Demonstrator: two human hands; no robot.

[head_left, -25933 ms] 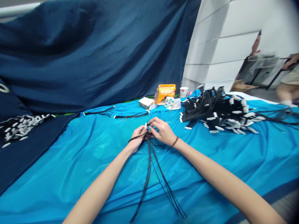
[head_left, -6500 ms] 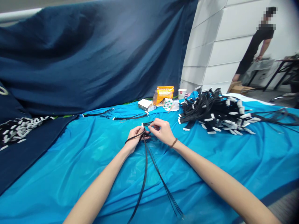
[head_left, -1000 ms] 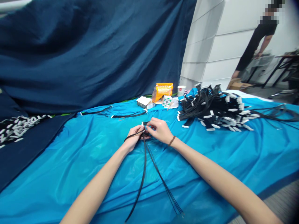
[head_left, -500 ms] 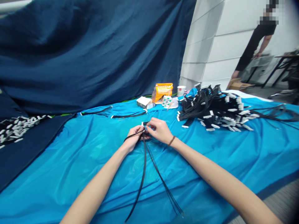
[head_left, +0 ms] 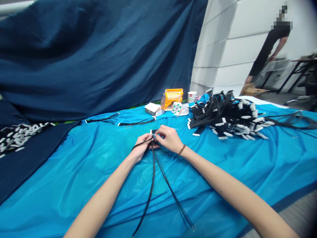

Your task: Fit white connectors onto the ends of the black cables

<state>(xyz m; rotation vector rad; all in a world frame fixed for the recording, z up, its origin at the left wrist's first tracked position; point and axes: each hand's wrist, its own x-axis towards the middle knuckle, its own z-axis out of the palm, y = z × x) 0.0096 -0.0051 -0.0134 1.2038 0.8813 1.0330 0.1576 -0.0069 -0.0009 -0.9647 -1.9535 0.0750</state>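
We obs. L hand [head_left: 140, 148] gripping a white connector [head_left: 151, 132] in its fingertips; R hand [head_left: 170, 139] appears to pinch black wires [head_left: 151, 188] just right of it, exact hold partly hidden. Connector is betw. the hands, at centre; wire tails trail to approx. 5 and 6–7 o'clock.

Risk, in our judgement: loose tails could tangle or snag under the forearms; a hard tug could strain wires at the connector.

Labels: orange pouch [head_left: 173, 96], 1 o'clock, white print; paper cup [head_left: 192, 97], 1–2 o'clock, red mark. Neither legible.
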